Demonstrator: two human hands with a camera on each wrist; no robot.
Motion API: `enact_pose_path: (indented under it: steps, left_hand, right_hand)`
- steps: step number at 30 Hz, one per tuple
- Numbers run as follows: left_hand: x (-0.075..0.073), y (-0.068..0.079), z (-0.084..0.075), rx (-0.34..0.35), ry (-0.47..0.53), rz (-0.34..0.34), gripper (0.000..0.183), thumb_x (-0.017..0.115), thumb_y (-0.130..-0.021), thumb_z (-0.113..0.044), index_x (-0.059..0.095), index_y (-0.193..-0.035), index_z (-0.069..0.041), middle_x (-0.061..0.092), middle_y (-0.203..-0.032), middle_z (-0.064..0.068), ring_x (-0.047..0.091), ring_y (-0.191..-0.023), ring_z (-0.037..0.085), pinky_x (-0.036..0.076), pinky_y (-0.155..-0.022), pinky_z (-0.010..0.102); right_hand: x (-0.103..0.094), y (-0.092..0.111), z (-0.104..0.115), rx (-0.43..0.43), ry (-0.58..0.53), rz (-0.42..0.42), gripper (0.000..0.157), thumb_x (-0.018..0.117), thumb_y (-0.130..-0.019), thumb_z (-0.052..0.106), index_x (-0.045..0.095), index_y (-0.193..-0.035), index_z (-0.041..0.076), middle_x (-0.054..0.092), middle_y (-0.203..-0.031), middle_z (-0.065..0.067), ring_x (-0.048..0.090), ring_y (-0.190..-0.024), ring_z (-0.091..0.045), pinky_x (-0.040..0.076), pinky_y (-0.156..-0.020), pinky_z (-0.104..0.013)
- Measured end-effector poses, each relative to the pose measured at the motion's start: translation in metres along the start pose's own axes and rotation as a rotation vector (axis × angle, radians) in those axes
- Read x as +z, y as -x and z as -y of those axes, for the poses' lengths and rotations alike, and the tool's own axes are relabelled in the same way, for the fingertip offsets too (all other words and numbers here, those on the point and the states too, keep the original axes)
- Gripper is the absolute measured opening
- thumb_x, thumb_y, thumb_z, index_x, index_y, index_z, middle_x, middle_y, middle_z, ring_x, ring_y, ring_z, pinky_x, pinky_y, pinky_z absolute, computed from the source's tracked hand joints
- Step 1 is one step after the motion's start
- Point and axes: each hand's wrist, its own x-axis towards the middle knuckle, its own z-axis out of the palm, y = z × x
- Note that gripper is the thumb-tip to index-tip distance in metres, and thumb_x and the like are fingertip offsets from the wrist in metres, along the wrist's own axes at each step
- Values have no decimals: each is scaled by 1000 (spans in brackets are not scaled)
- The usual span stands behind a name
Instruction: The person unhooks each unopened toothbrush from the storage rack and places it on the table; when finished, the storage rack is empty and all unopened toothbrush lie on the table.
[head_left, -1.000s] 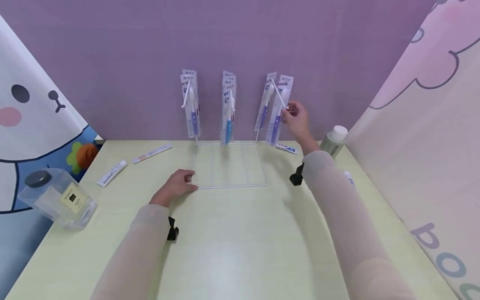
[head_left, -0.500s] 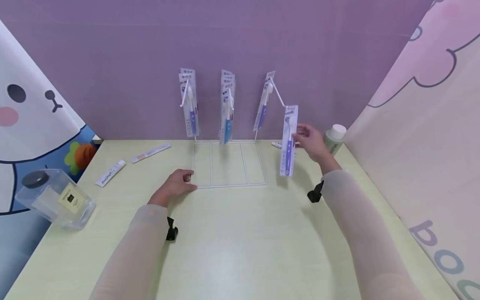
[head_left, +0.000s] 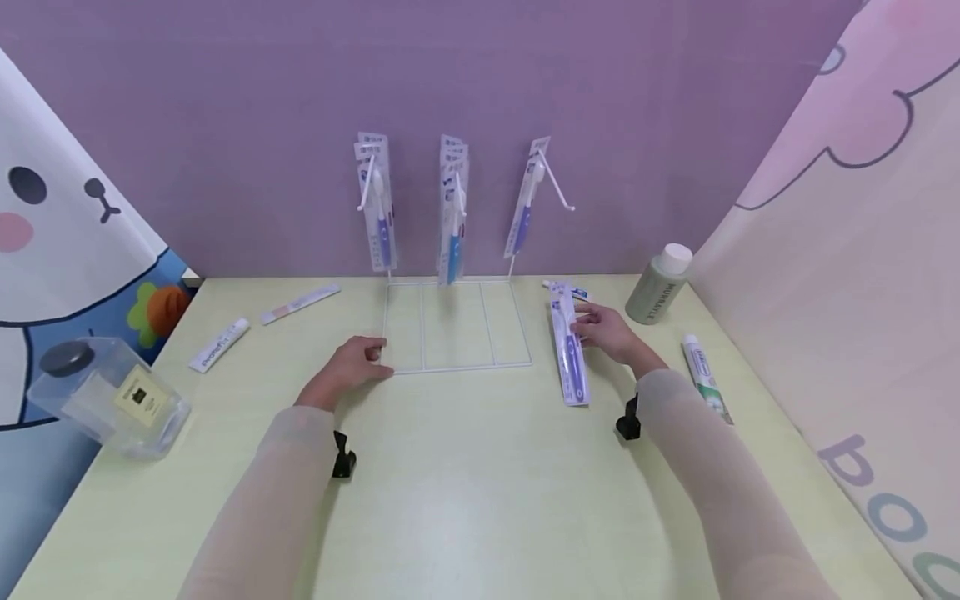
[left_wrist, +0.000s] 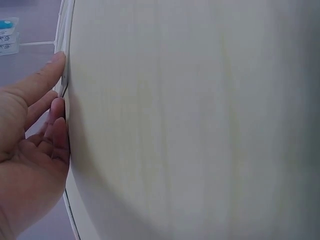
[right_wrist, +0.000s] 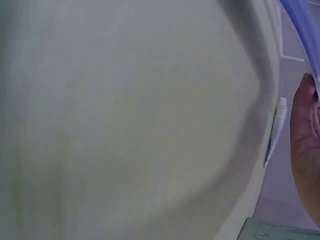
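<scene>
My right hand [head_left: 606,331] pinches the packaged toothbrush [head_left: 567,350] by its right edge, around mid-length, just right of the wire rack [head_left: 461,368]. The package slants with its lower end toward me — it may be touching the tabletop [head_left: 465,483], though I can't be sure from here. My left hand [head_left: 348,372] holds the rack's near left corner, thumb on the front wire and fingers at the side.

The package is a long, narrow, clear plastic sleeve with pale print, showing a purple handle. The rack is thin white wire; the tabletop is pale and faintly wood-grained.

Compared with 0.5 s ago, when it hung upright in my fingers by the tip of the right hook [head_left: 557,183], the package is lower and nearer me. My sleeve no longer covers the green-and-white toothpaste tube [head_left: 707,379]. 1 package remains on that hook.
</scene>
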Motion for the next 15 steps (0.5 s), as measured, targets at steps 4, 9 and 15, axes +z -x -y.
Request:
enact_pose_path:
  steps: [4,9,15]
  left_hand:
    - [2,0,4,17,-7,-1,63,68,-80,-12,38,-132,5,46,-94,8,41,-92,25,35,-86,39]
    - [3,3,5,59,-8,-12,64,71,-78,-15,40,-130,7,48,-89,8,43,-88,25,37,-85,39]
    - [1,4,1,51,-7,-25,64,71,-78,-15,40,-131,6,50,-97,10,45,-94,25,35,-90,41]
  right_hand:
    - [6,1,-8,77,66,-10,50,56,-87,1,35,-132,-5,49,-112,-24,57,-88,-26,50,-74,-34]
    - [16,3,-12,168,48,-17,51,55,-87,-2,34,-133,-5,50,-113,-23,58,-84,-22,50,-73,-34]
    - [20,1,-7,181,74,-31,50,56,-87,-1,36,-132,-3,51,-114,-22,58,-82,-21,50,-71,-33]
